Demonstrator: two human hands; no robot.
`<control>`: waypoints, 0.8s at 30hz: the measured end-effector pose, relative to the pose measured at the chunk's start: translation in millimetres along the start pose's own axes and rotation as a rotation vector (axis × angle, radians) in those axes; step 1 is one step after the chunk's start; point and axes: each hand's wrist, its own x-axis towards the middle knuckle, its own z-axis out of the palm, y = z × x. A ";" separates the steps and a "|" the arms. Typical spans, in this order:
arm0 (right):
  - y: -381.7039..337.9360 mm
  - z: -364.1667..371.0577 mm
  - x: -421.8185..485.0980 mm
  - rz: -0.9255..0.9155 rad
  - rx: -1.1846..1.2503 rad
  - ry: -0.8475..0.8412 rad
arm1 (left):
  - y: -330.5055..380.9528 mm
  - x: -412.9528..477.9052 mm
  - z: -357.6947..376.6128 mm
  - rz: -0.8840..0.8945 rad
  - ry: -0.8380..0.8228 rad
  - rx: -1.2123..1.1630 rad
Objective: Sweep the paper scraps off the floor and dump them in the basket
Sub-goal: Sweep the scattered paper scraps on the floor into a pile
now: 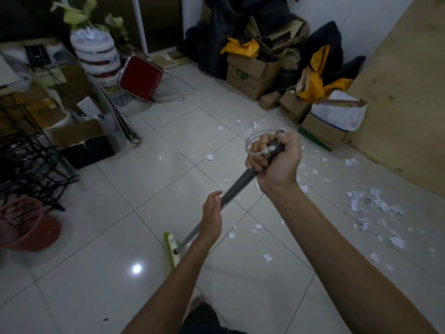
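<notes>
My right hand (277, 160) grips the top of a grey broom handle (238, 184), where a clear plastic loop hangs. Lower down the same handle, my left hand (212, 218) holds the shaft. The broom's green and white head (172, 249) rests on the tiled floor in front of me. White paper scraps (375, 203) lie scattered over the tiles to the right, densest in a pile near the plywood sheet. More scraps (257, 227) lie just right of the broom. A red plastic basket (29, 225) stands at the far left.
Cardboard boxes (252, 73) and bags crowd the back wall and right corner. A plywood sheet (404, 97) leans at the right. A tipped red chair (142, 78), black wire racks (31, 165) and boxes fill the left side.
</notes>
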 end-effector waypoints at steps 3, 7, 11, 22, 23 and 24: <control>4.9 -2.8 15.6 0.014 0.018 0.013 | 2.5 11.9 -4.2 -0.037 0.042 0.024; 24.9 -15.3 31.2 0.009 0.008 0.073 | -5.8 22.6 -2.9 -0.147 0.109 0.056; 29.1 -37.3 41.7 0.014 0.006 0.099 | -5.4 26.4 10.0 -0.214 0.036 0.005; -42.2 -126.1 54.5 -0.032 -0.103 0.085 | 11.0 38.3 127.1 -0.243 -0.064 -0.080; -51.8 -136.6 56.4 -0.040 -0.117 0.071 | 13.4 38.6 141.9 -0.244 -0.080 -0.082; -60.5 -145.7 57.5 -0.045 -0.129 0.057 | 15.2 39.1 155.0 -0.245 -0.096 -0.085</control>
